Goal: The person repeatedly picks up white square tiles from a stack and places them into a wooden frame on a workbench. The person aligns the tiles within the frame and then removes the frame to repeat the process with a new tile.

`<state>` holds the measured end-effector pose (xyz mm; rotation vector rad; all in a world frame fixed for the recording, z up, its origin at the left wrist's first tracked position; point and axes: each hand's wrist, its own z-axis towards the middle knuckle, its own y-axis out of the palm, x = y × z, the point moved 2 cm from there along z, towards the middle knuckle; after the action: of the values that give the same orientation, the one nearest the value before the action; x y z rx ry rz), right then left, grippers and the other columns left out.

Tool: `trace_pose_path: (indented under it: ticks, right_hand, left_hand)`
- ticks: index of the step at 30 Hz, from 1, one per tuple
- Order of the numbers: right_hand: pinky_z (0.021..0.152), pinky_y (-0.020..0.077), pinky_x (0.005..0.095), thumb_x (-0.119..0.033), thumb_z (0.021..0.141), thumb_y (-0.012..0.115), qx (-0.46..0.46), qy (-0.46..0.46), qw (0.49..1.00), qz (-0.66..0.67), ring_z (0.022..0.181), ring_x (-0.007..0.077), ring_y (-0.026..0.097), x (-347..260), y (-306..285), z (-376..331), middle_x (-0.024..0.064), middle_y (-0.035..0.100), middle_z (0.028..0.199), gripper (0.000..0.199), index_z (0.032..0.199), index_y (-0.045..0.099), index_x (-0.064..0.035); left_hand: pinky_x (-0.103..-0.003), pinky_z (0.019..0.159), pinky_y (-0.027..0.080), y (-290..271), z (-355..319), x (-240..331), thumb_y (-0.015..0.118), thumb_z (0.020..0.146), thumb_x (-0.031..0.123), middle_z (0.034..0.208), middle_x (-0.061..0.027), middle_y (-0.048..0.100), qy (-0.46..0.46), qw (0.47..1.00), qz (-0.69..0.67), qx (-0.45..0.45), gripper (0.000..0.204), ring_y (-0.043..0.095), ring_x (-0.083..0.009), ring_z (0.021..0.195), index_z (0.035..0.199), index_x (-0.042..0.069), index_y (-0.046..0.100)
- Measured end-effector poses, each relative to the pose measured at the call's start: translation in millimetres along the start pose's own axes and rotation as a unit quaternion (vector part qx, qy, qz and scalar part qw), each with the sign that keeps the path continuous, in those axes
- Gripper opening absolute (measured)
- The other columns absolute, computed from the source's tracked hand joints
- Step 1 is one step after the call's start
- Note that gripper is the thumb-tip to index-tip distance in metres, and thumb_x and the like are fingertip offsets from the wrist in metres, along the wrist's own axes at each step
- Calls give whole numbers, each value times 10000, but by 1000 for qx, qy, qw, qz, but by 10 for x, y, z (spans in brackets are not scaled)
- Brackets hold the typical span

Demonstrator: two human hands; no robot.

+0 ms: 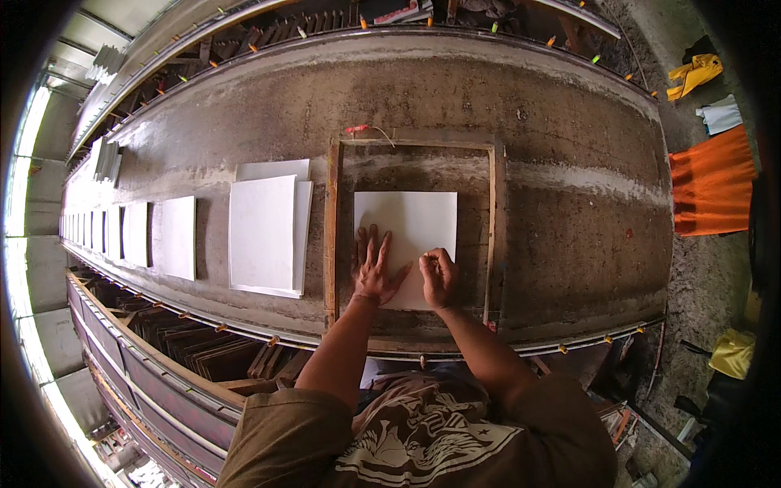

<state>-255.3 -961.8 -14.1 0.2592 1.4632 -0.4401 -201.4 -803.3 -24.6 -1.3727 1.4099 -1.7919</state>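
A white rectangular sheet [407, 213] lies flat on the long brown table, inside a wooden frame [332, 236]. Whether anything is stretched across the frame, I cannot tell. My left hand [373, 270] rests on the sheet's lower left part, palm down with its fingers spread. Over the sheet's lower right side, my right hand [439, 278] is closed with its fingertips drawn together. Anything inside that hand is hidden from view.
Left of the frame sits a loose stack of white sheets [264, 232]. More sheets [175, 236] run in a row along the table [586, 268] toward the far left. Small coloured clips [364, 22] line the table edges. Orange cloth [712, 185] hangs by the right end.
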Motion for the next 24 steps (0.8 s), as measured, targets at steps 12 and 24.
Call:
trace_pose_path:
  ticks: [12, 24]
  right_hand:
    - [713, 505, 350, -292, 976, 648, -36, 33, 999, -24, 772, 214, 622, 325, 125, 134, 115, 639, 827, 291, 1033, 600, -11]
    - [1089, 392, 512, -339, 952, 703, 73, 31, 944, -320, 1348, 366, 452, 638, -1494, -190, 212, 477, 1419, 630, 1439, 424, -54]
  left_hand:
    - [-551, 1241, 146, 211, 6, -164, 675, 868, 563, 1651, -222, 204, 21, 1000, 10, 8, 916, 127, -446, 1536, 1587, 153, 283]
    - [-488, 1196, 302, -456, -56, -313, 614, 983, 391, 1589, -205, 327, 54, 990, -104, 75, 611, 279, -408, 1486, 1505, 128, 435]
